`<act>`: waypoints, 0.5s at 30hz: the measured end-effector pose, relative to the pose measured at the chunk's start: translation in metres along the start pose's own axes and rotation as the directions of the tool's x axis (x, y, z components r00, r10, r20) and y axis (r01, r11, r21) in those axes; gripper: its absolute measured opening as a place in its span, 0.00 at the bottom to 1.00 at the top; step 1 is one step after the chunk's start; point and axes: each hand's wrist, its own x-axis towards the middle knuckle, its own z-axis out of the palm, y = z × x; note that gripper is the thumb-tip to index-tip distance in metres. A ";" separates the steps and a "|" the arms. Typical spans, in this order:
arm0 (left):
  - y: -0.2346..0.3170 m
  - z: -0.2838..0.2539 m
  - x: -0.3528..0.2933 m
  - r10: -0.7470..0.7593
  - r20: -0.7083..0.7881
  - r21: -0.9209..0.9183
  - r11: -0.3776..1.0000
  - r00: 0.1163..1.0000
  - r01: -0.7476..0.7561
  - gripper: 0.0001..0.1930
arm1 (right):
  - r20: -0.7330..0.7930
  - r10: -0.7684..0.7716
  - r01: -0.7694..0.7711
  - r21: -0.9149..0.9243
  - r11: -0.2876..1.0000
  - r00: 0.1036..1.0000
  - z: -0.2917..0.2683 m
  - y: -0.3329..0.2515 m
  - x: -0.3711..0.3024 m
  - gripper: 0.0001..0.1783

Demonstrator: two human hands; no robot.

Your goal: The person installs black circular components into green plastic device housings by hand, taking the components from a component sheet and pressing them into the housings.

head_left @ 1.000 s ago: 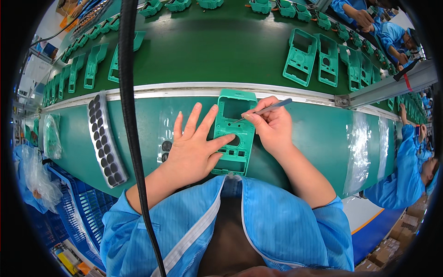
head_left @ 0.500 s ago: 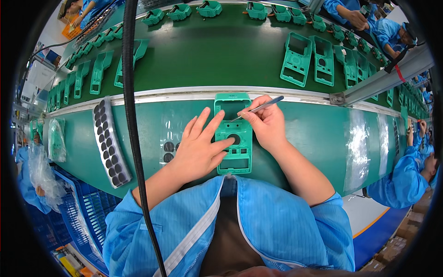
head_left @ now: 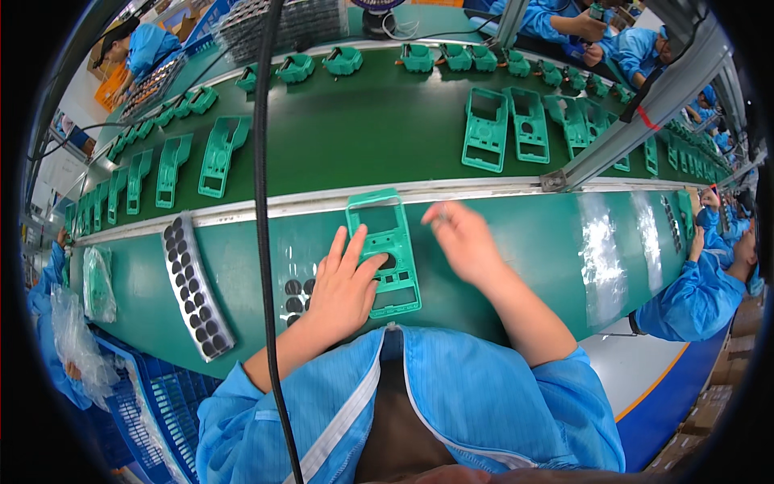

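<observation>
Drawn away from the green plastic, rectangular, windowed housing since the earlier frame, the right hand is held to its right, fingers curled; whether anything is clamped there cannot be told. By the left hand, fingers spread, the housing is touched on the glossy green tabletop, near black round discs.

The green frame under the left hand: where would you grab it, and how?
Probably pinch the green frame by its long right edge, coming from the right: that narrow rim is straight and uncovered, while the left hand partly covers the left side.
</observation>
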 end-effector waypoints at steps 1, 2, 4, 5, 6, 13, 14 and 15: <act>0.000 -0.001 0.000 -0.057 -0.026 0.000 0.998 0.998 0.057 0.22 | 0.005 -0.026 0.026 -0.104 0.994 1.000 0.008 -0.003 -0.010 0.11; -0.001 -0.002 -0.002 -0.085 0.028 -0.017 0.996 0.996 0.085 0.27 | 0.130 0.192 -0.158 -0.236 0.959 0.973 0.008 -0.020 -0.020 0.15; -0.002 -0.008 -0.004 -0.058 -0.021 -0.063 0.996 0.998 0.056 0.27 | 0.116 0.082 -0.037 -0.344 0.938 0.990 0.028 -0.006 -0.039 0.17; -0.002 -0.011 -0.006 -0.042 -0.058 -0.103 0.994 0.997 0.036 0.28 | 0.132 0.066 -0.007 -0.401 0.916 0.989 0.033 -0.008 -0.040 0.17; -0.006 -0.018 -0.006 -0.032 -0.114 -0.105 0.994 0.993 0.020 0.30 | 0.134 0.062 -0.002 -0.412 0.911 0.989 0.035 -0.009 -0.035 0.17; -0.074 -0.059 -0.029 -0.415 -0.198 0.017 0.904 0.888 0.426 0.34 | -0.134 0.041 -0.083 -0.324 0.943 0.990 0.026 0.017 0.059 0.17; -0.078 -0.059 -0.036 -0.449 -0.122 0.123 0.878 0.885 0.463 0.38 | -0.185 0.032 -0.094 -0.338 0.937 0.982 0.018 0.023 0.080 0.17; -0.082 -0.055 -0.041 -0.438 -0.067 0.150 0.884 0.897 0.443 0.42 | -0.229 0.020 -0.101 -0.347 0.932 0.973 0.011 0.028 0.096 0.17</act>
